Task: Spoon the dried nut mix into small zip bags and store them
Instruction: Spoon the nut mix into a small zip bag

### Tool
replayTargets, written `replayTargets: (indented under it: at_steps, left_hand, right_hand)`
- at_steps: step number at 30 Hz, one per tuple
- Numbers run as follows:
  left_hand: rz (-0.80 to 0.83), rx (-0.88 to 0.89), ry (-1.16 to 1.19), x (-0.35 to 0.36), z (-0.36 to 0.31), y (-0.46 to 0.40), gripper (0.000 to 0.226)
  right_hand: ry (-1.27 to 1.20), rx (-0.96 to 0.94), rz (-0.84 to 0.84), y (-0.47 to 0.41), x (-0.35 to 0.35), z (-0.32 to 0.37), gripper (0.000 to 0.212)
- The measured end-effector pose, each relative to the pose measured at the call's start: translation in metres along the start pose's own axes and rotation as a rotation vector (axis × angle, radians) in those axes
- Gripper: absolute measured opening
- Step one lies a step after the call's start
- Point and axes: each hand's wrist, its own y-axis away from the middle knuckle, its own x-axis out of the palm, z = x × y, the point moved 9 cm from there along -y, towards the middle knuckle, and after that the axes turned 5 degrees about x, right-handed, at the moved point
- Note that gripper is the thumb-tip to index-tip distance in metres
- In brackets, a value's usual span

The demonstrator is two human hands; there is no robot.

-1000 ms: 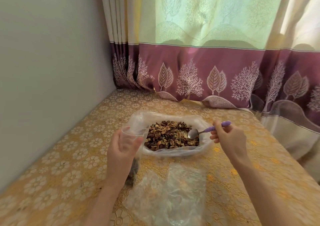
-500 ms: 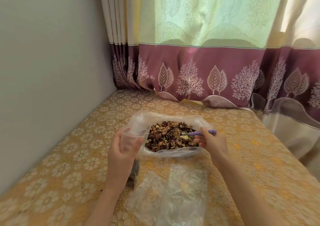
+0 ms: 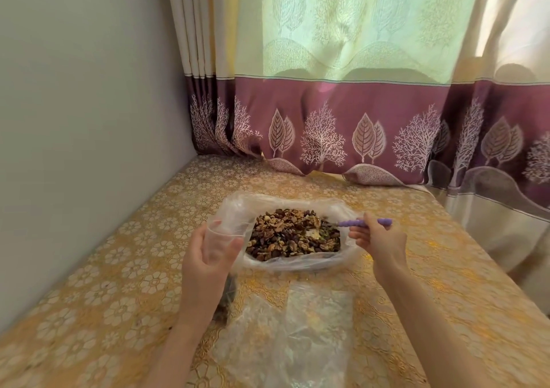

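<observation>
My left hand [image 3: 208, 253] holds a small clear plastic zip bag [image 3: 221, 239] upright, thumb and fingers curled round it, mouth held open just left of the big bag; some dark mix already sits low in it, behind my wrist. Keep that mouth wide and close to the supply, rim level, so nothing drops on the gold floral table [image 3: 98, 271]. Centre: the large clear plastic bag [image 3: 238, 209], walls rolled down, lies open on the table with the brown dried nut mix [image 3: 293, 234] heaped inside. Spoon bowl looks dug into the right side of the heap, mostly hidden. Right: my right hand [image 3: 379, 239] pinches the purple-handled spoon [image 3: 361, 223], fingers clamped on the handle. Scoop modestly, lift level, travel low and short to the left, tip over the small mouth. Nearer me, spare empty clear bags [image 3: 297, 331] lie flat.
</observation>
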Motion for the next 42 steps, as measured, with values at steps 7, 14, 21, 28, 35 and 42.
replayTargets:
  at_steps: [7,14,21,28,35,42]
  left_hand:
    - [0.01,-0.004,-0.009,0.001,0.001,0.0,0.05]
    - [0.009,-0.021,0.038,0.002,-0.001,0.001,0.047]
    - [0.018,-0.041,0.016,0.0,0.004,0.0,0.083]
    - [-0.006,-0.064,0.032,-0.002,0.004,0.001,0.062]
    - [0.008,-0.04,0.015,-0.001,0.002,0.0,0.067]
    - [-0.004,-0.055,-0.014,-0.003,0.005,0.0,0.068]
  right_hand:
    - [-0.062,-0.097,0.114,0.021,0.021,0.041,0.035]
    - [-0.13,-0.134,0.362,0.065,0.069,0.077,0.035]
    - [0.058,-0.282,0.507,0.102,0.111,0.084,0.035]
    - [0.265,-0.516,0.58,0.122,0.125,0.091,0.024]
    - [0.115,-0.467,0.501,0.095,0.103,0.096,0.024]
    - [0.13,-0.352,0.154,0.034,0.036,0.068,0.03]
